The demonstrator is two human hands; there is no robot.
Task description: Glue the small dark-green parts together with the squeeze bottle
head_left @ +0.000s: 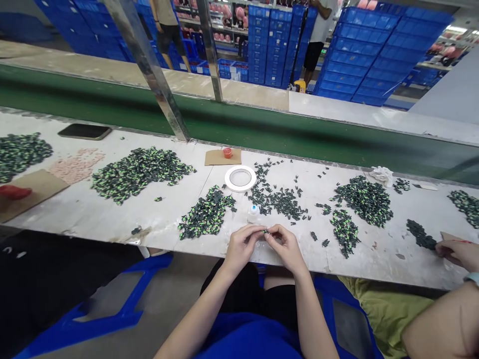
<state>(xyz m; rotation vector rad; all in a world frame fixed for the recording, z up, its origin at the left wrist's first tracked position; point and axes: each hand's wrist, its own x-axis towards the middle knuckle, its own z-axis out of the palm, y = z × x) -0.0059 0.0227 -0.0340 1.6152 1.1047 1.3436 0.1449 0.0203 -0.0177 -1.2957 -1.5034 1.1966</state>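
Just over the front edge of the white table, my left hand (242, 243) and my right hand (284, 244) meet fingertip to fingertip. Between them they pinch a small dark green part (265, 231), mostly covered by the fingers. Right behind my fingers stands a small white bottle with a blue tip (254, 212). To the left lies a pile of dark parts with bright green spots (205, 213). Plain dark parts (286, 202) are scattered behind and to the right. A white ring-shaped roll (240, 178) lies flat beyond the bottle.
A red-lidded tub (227, 152) sits on cardboard at the back. Larger piles lie left (138, 172) and right (364, 199). A phone (85, 131) rests far left. At the right edge is a co-worker's hand (458, 253). A metal post (157, 89) rises behind the table.
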